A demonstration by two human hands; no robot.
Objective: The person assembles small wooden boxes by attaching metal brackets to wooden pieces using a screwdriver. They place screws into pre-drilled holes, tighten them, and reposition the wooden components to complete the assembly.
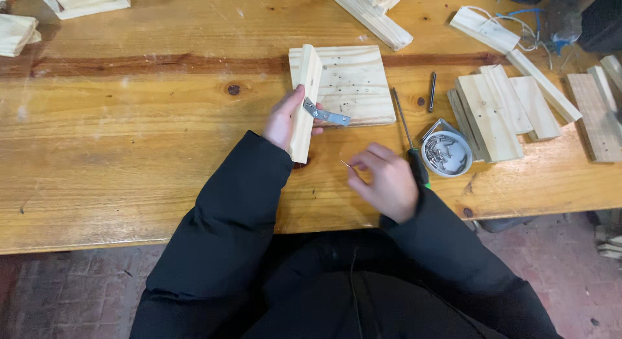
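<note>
My left hand (283, 118) grips a narrow pale wood board (304, 99) standing on edge against a flat square wood panel (355, 83). My thumb presses a small metal angle bracket (326, 114) where the two pieces meet. A little nearer to me, my right hand (383, 180) pinches a small screw (346, 163) between its fingertips. A screwdriver (409, 141) with a dark handle lies just right of that hand.
A round white bowl of screws (446, 154) sits right of the screwdriver. Cut wood pieces (502, 112) are stacked further right, a dark metal pin (431, 91) lies beside them, more boards (372, 15) rest at the back. The table edge (97, 238) runs close to my body.
</note>
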